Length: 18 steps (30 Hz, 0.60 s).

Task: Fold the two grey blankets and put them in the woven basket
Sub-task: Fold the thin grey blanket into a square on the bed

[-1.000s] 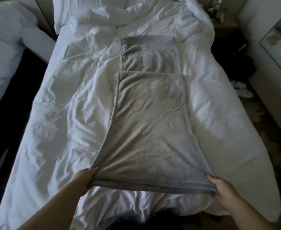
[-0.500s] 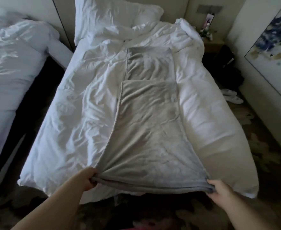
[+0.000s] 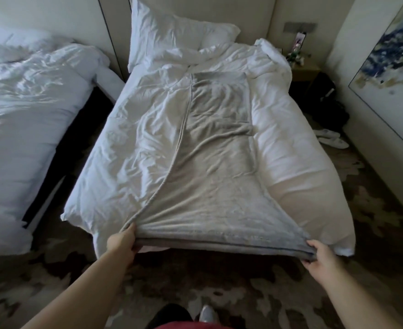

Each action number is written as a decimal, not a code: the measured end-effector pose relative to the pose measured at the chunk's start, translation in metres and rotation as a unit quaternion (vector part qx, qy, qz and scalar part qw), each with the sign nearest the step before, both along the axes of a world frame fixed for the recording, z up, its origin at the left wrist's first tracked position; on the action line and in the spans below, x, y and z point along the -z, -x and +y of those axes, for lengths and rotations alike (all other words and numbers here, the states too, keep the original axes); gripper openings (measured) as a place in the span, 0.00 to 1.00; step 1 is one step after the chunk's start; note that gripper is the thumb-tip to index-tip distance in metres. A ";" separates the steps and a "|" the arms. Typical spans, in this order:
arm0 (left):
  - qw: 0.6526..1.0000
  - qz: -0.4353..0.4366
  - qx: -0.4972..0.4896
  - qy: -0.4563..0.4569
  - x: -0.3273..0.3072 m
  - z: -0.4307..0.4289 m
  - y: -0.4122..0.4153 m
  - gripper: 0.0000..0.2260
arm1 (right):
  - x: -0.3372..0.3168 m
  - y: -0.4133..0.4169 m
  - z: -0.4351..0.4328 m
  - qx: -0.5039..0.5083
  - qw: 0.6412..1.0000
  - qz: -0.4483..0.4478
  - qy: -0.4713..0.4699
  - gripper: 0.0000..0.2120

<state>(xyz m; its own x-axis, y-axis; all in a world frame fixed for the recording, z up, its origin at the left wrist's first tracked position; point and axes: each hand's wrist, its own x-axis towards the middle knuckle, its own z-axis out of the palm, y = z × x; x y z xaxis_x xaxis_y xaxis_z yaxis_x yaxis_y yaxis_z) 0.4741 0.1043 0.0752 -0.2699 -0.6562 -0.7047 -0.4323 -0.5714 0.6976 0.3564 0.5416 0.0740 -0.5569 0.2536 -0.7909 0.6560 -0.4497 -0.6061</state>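
**A:** what's around the blanket (image 3: 210, 186) here?

**B:** it's lying on a rumpled white duvet (image 3: 129, 143), with a pillow (image 3: 172, 36) up at the headboard end. There's a second bed (image 3: 29, 96) off to the left, with a dark gap between the two. On the right you've got a nightstand (image 3: 305, 71), a dark bag (image 3: 324, 91) and white slippers (image 3: 331, 137) on the patterned carpet (image 3: 386, 222), plus a painting (image 3: 390, 67) on the wall.

**A:** and which way does it run?

**B:** lengthwise down the bed. It's a long grey strip from near the pillow to the foot, and its near edge is lifted just past the end of the duvet. One floppy fold crosses it partway up on the right. The left hand (image 3: 122, 241) pinches the near left corner and the right hand (image 3: 321, 255) pinches the near right corner, with the edge pulled taut between them.
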 end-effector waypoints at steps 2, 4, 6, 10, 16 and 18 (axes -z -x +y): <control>0.999 0.037 -0.002 -0.020 -0.010 0.000 -0.007 0.14 | -0.013 -0.010 0.004 0.038 0.998 0.049 0.029 0.10; 0.997 0.061 0.006 -0.046 -0.015 -0.003 -0.016 0.16 | -0.023 -0.023 0.008 0.062 0.993 0.084 0.051 0.08; 0.995 0.071 0.027 -0.067 -0.020 -0.007 -0.027 0.17 | -0.027 -0.039 0.012 0.079 0.990 0.106 0.057 0.09; 0.994 0.045 0.079 -0.053 -0.027 -0.013 -0.058 0.18 | -0.030 -0.077 0.020 0.091 0.988 0.124 0.029 0.13; 0.989 -0.015 0.138 -0.046 -0.039 -0.003 -0.118 0.06 | -0.035 -0.138 0.029 0.057 0.994 0.089 -0.041 0.20; 0.983 -0.051 0.166 -0.060 -0.039 0.001 -0.135 0.06 | -0.037 -0.156 0.031 0.044 0.994 0.084 -0.048 0.20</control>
<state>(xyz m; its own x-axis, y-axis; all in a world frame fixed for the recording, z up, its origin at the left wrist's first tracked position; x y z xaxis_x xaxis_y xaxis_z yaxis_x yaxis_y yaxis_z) 0.6095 0.1058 0.1146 -0.3786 -0.4536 -0.8068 -0.6738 -0.4625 0.5763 0.5120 0.5724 0.1107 -0.6512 0.3763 -0.6590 0.5032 -0.4360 -0.7461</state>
